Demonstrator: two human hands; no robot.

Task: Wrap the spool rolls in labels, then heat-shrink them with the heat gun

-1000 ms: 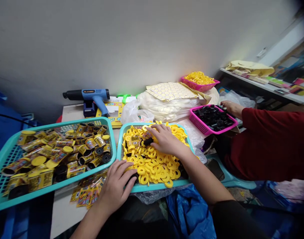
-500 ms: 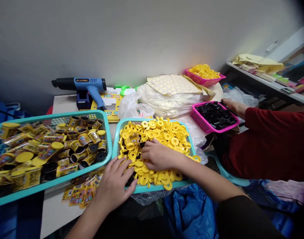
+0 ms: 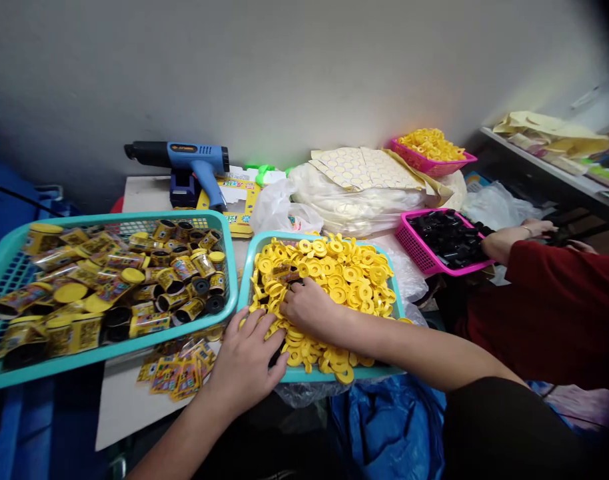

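Note:
A turquoise basket (image 3: pixel 398 293) heaped with flat yellow plastic rings (image 3: pixel 352 273) lies in front of me. My right hand (image 3: pixel 308 308) reaches into the heap with its fingers curled down. Whatever they pinch is hidden. Just beyond the fingertips, a small labelled canister (image 3: pixel 284 272) with a dark end lies among the rings. Over the basket's near left corner rests my left hand (image 3: pixel 252 357), fingers spread and lying loosely. A black piece shows partly beneath its thumb. Left of it, a larger turquoise basket (image 3: pixel 229 267) holds many labelled canisters (image 3: pixel 169 280), some with yellow lids.
Printed cards (image 3: pixel 177 373) lie beneath the left basket. Behind stand a blue heat gun (image 3: pixel 199 160), plastic bags (image 3: pixel 354 200) and a pink basket of yellow parts (image 3: pixel 434 167). A co-worker's red sleeve (image 3: pixel 559 307) is at right, by a pink basket of black parts (image 3: pixel 422 257).
The view has shifted, so the table things appear farther right. My right hand has moved slightly left within the rings. The co-worker's hand has left the pink basket's far edge and moved right.

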